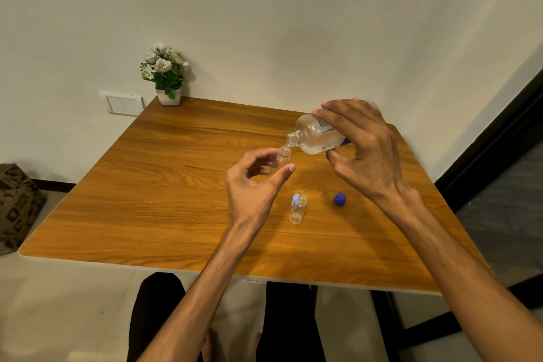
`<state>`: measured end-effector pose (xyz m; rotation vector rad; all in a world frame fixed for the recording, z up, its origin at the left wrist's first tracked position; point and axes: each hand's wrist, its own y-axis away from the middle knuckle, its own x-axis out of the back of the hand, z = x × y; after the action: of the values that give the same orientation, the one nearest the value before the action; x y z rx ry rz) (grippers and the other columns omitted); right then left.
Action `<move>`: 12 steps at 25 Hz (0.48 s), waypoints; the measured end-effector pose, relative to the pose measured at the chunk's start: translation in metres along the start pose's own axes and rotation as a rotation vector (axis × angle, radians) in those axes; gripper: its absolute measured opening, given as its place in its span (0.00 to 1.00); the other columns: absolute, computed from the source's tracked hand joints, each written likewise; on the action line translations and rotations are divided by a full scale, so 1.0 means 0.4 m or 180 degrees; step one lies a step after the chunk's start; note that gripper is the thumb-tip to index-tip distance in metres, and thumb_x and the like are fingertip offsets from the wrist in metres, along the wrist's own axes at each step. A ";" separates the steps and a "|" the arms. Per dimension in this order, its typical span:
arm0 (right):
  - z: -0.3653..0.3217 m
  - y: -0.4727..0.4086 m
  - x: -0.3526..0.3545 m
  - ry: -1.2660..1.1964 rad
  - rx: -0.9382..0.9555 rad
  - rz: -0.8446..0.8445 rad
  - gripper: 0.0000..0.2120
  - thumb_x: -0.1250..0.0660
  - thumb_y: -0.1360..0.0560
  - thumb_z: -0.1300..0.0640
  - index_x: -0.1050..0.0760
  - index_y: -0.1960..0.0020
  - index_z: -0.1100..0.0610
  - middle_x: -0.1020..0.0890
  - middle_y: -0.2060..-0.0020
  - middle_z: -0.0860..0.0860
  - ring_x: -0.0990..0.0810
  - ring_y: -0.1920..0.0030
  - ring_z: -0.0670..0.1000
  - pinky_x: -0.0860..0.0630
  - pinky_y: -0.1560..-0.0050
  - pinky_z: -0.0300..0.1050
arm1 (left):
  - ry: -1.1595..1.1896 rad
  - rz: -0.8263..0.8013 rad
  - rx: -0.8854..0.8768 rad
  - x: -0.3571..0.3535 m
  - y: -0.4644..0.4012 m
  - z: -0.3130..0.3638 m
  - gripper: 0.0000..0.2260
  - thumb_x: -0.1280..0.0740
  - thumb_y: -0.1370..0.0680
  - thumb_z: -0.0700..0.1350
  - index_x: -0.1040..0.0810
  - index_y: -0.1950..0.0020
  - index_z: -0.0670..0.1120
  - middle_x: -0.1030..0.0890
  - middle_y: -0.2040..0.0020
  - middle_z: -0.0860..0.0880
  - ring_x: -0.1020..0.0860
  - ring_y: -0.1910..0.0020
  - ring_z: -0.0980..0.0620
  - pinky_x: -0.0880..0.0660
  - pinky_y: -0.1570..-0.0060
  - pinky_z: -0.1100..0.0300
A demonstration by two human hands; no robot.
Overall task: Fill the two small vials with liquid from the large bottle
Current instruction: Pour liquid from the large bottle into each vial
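Right hand (363, 147) gripped the tilted large bottle (316, 135), neck just above the vial (283, 154) pinched by left hand (252, 182). Best approach looked like: slow tilt, mouths aligned, vial steady. Second vial (298, 210) stood unfilled.

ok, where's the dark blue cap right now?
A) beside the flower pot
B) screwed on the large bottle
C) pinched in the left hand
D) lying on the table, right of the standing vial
D: the dark blue cap lies on the wooden table, right of the standing vial, while the large bottle is uncapped.
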<state>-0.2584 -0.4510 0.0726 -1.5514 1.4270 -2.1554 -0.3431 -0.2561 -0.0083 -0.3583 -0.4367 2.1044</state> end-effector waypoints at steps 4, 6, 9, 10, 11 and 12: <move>0.000 0.000 0.003 -0.0004 0.0016 -0.0007 0.34 0.22 0.33 0.67 0.22 0.27 0.59 0.19 0.31 0.57 0.22 0.29 0.60 0.28 0.26 0.64 | 0.0006 -0.0009 0.0017 -0.001 0.001 0.002 0.16 0.17 0.30 0.42 0.14 0.44 0.43 0.13 0.48 0.48 0.16 0.50 0.50 0.19 0.54 0.59; 0.001 0.000 0.003 -0.0010 0.0024 -0.0021 0.33 0.22 0.32 0.67 0.22 0.27 0.59 0.19 0.31 0.57 0.22 0.29 0.60 0.28 0.26 0.64 | 0.0019 0.0000 0.0045 -0.001 0.002 0.002 0.16 0.17 0.30 0.42 0.14 0.44 0.44 0.13 0.49 0.48 0.16 0.50 0.49 0.18 0.54 0.57; 0.004 0.002 0.002 -0.0002 0.0027 -0.0043 0.33 0.22 0.32 0.66 0.23 0.27 0.59 0.19 0.31 0.57 0.22 0.29 0.60 0.28 0.26 0.64 | 0.0002 -0.0014 0.0052 -0.001 0.004 0.001 0.16 0.17 0.30 0.42 0.14 0.44 0.44 0.13 0.49 0.48 0.16 0.50 0.48 0.18 0.53 0.56; 0.005 0.003 0.001 -0.0003 0.0020 -0.0045 0.33 0.22 0.32 0.67 0.23 0.27 0.59 0.19 0.31 0.57 0.22 0.29 0.60 0.28 0.26 0.64 | 0.0000 -0.0010 0.0053 0.000 0.004 0.001 0.16 0.17 0.30 0.42 0.14 0.43 0.43 0.13 0.49 0.48 0.16 0.50 0.48 0.18 0.53 0.57; 0.005 0.003 0.001 -0.0006 0.0012 -0.0044 0.33 0.22 0.32 0.67 0.23 0.27 0.59 0.19 0.31 0.57 0.22 0.29 0.60 0.28 0.26 0.64 | 0.0002 -0.0006 0.0052 0.000 0.004 0.002 0.16 0.17 0.30 0.42 0.14 0.43 0.43 0.13 0.49 0.48 0.16 0.50 0.48 0.18 0.53 0.57; 0.004 0.003 0.001 -0.0008 0.0008 -0.0043 0.33 0.22 0.32 0.67 0.23 0.27 0.59 0.19 0.31 0.57 0.22 0.29 0.60 0.28 0.26 0.64 | 0.0007 0.0001 0.0055 0.000 0.003 0.002 0.16 0.17 0.30 0.42 0.14 0.43 0.44 0.13 0.49 0.48 0.16 0.50 0.48 0.18 0.53 0.56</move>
<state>-0.2575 -0.4528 0.0720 -1.5667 1.4165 -2.1614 -0.3444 -0.2571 -0.0081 -0.3506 -0.4171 2.1066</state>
